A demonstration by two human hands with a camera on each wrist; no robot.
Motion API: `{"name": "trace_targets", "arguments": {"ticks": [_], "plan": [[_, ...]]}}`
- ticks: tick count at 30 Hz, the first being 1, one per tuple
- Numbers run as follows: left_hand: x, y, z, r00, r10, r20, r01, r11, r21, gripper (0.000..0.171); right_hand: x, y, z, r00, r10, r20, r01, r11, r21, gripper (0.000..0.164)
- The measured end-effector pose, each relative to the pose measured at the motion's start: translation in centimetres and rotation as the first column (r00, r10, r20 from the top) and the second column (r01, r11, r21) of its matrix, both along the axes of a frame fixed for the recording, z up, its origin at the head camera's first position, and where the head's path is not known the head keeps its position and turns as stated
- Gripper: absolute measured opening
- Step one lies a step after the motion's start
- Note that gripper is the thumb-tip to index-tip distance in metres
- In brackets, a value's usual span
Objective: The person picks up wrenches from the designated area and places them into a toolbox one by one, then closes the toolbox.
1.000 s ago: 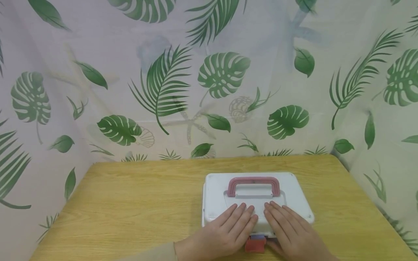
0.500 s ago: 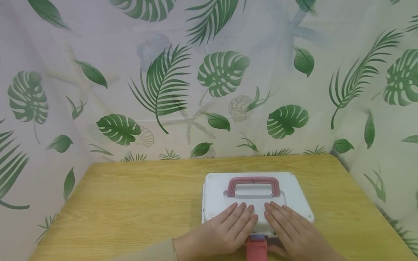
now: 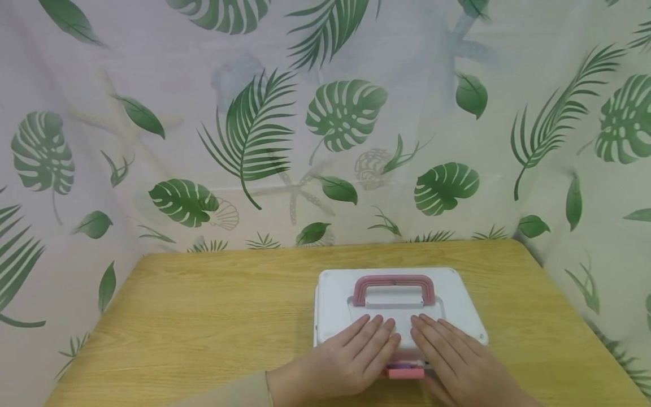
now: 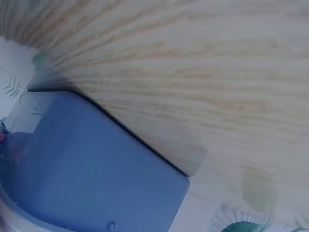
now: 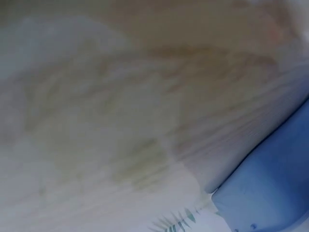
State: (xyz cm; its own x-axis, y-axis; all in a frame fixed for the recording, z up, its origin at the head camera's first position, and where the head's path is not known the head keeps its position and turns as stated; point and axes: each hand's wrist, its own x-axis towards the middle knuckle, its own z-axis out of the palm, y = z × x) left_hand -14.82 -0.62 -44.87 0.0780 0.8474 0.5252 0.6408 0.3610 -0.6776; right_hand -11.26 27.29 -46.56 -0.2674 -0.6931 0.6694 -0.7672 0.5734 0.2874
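A white lidded case point(image 3: 335, 291) lies flat on the table, lid down, with a pink carrying handle point(image 3: 394, 279) on top. My left hand point(image 3: 346, 362) rests straight fingers on the front left of the lid; its thumb is hidden. Straight fingers of my right hand point(image 3: 463, 362) lie on the front right of the lid, and its thumb shows partly below. Between the hands, a pink latch point(image 3: 406, 373) juts out at the case's front, seen nearly edge-on. The wrist views show the case's bluish-looking side point(image 4: 106, 164) and opposite end point(image 5: 270, 179), but no fingers clearly.
The wood-grain table point(image 3: 213, 316) stretches left and right of the case. A white curtain point(image 3: 285, 226) with green leaf prints stands around its back and sides.
The pink latch first swung down to hang at the front, then came up to its present jutting position. Both hands have stayed nearly in place on the lid.
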Motion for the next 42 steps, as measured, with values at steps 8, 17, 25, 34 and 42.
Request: {"name": "trace_targets", "arguments": {"ticks": [8,17,25,34,42], "plan": [[0.5,0.1,0.3,0.997,0.017,0.079,-0.016,1.000,-0.012,0.042,-0.2,-0.7,0.1,0.998,0.026,-0.053,-0.030,0.996,-0.080,0.059],[0.6,-0.1,1.0,0.988,-0.004,0.154,0.006,1.000,-0.013,0.039,-0.2,-0.8,0.5,0.999,0.052,0.002,-0.052,0.992,-0.112,0.057],[0.4,-0.1,2.4,0.983,-0.018,0.182,0.024,0.999,-0.030,0.035,-0.6,-0.4,1.9,0.989,0.145,0.019,-0.141,0.982,-0.126,0.054],[-0.3,0.0,3.7,0.987,-0.060,0.148,0.066,0.997,-0.037,0.028,-1.5,-0.2,2.9,0.968,0.250,0.030,-0.243,0.959,-0.145,0.047],[-0.6,0.0,3.9,0.982,-0.054,0.179,0.068,0.995,-0.078,0.026,-1.5,0.1,3.2,0.969,0.241,0.061,-0.233,0.965,-0.118,0.045]]}}
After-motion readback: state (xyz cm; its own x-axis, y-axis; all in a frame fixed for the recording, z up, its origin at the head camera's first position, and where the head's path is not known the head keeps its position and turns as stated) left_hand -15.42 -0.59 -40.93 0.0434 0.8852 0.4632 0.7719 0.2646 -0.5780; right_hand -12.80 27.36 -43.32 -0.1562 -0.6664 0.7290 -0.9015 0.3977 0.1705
